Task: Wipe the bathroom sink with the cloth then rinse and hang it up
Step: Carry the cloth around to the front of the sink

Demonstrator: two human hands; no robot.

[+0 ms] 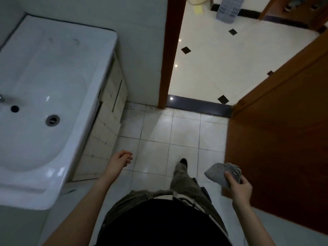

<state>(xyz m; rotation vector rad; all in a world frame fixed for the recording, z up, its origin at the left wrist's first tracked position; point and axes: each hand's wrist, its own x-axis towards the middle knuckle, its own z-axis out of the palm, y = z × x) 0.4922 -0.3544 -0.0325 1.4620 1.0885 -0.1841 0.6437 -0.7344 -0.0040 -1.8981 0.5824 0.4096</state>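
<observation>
The white bathroom sink fills the left side, with its metal drain and overflow hole in the basin; the tap's tip shows at the left edge. A folded grey cloth is held at the lower right by my right hand, above the floor and well away from the sink. My left hand hangs loose beside the sink's front corner, fingers slightly curled and holding nothing.
A brown wooden door stands open on the right. The doorway with its dark threshold leads to a glossy tiled room. A tiled cabinet sits under the sink. My leg and shoe are on the pale floor tiles.
</observation>
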